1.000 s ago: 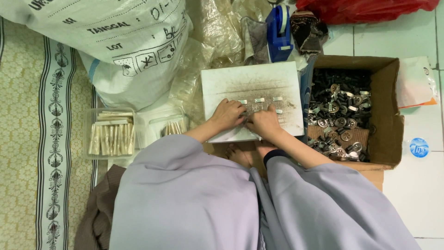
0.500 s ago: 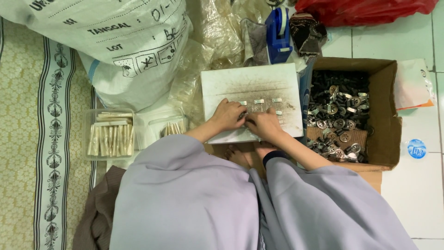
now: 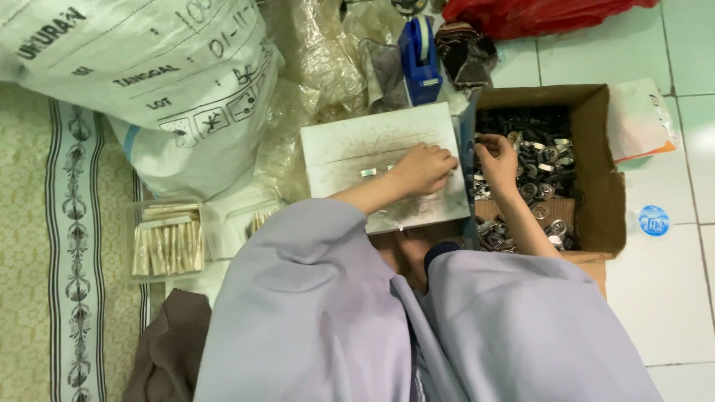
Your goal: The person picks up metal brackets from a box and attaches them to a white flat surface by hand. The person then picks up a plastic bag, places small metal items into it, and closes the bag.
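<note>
A big white woven sack fills the far left, with crumpled clear plastic beside it. Right of centre sits an open cardboard box heaped with small dark and silvery metal parts. Left of it lies a scuffed white board carrying a short row of small metal pieces.

The left hand rests curled on the board's right part, fingers bent over the row; whether it pinches a piece I cannot tell. The right hand reaches into the box, fingertips closed among the parts, its catch hidden.

Picking one part at a time and setting it square in the row seems the careful way. The box wall stands just beside the board's right edge, so lifting over it is tight; the board's far left offers bare room.
</note>
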